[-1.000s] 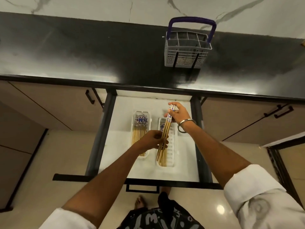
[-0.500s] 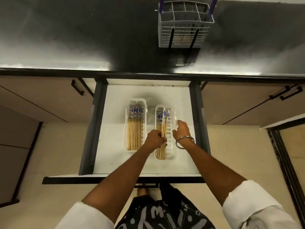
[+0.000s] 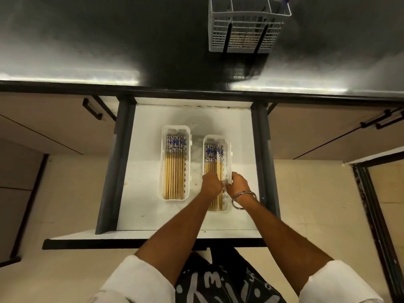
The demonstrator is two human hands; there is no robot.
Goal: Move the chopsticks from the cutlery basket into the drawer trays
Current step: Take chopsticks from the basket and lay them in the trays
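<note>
Settling chopsticks into the right drawer tray.
My left hand (image 3: pixel 211 182) and right hand (image 3: pixel 239 182) curl over chopsticks (image 3: pixel 215 158) in the tray (image 3: pixel 228 149) beneath them; grip unclear. Beside my left hand, another tray (image 3: pixel 162 162) looks full; basket (image 3: pixel 244 29) far ahead, contents unclear.

Blue-patterned wooden chopsticks (image 3: pixel 214 159) lie flat in the right tray (image 3: pixel 228 149); more fill the left tray (image 3: pixel 163 162).
</note>
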